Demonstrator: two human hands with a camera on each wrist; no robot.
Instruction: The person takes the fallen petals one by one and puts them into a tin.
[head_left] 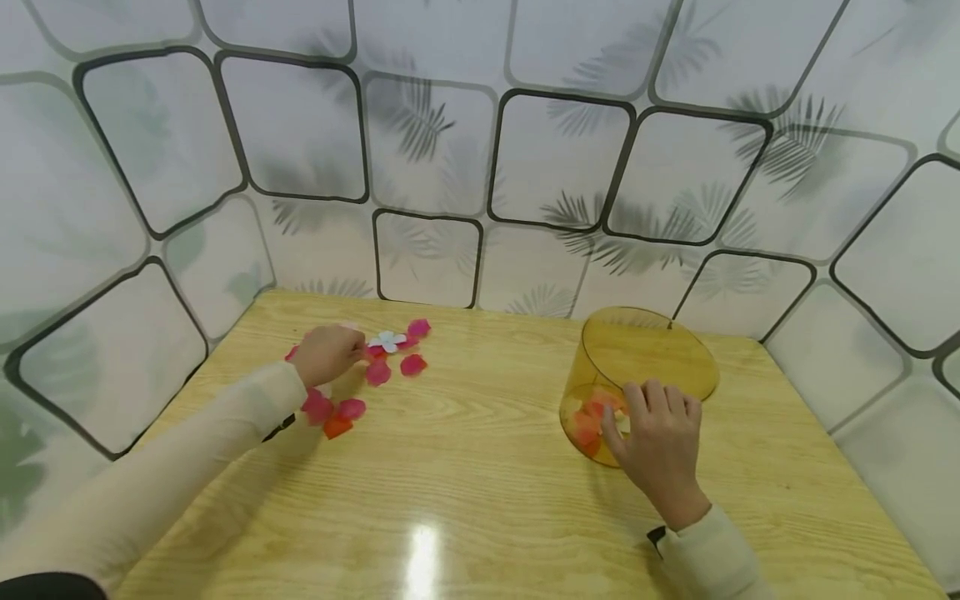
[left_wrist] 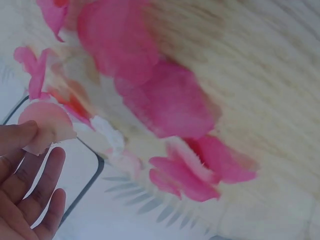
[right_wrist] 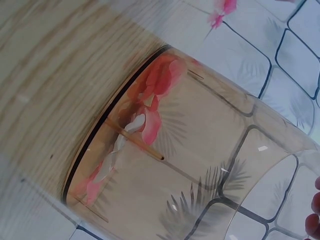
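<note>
My left hand (head_left: 326, 354) is over the scattered petals at the table's left side. In the left wrist view its thumb and fingers pinch a pale pink petal (left_wrist: 52, 119). Around it lie pink petals (head_left: 378, 372), a red-orange petal (head_left: 337, 427) and a white flower-shaped piece (head_left: 387, 341). On the right, my right hand (head_left: 663, 442) grips the near rim of a clear amber container (head_left: 579, 371); only its fingertips (right_wrist: 312, 225) show at the right wrist view's edge. Through the wall, red, pink and white petals (right_wrist: 159, 80) are visible at the bottom.
Both sit on a light wood-grain table (head_left: 465, 433), the container toward its right side. A pale curtain (head_left: 427, 258) with dark rounded outlines and leaf prints surrounds the table's back and sides.
</note>
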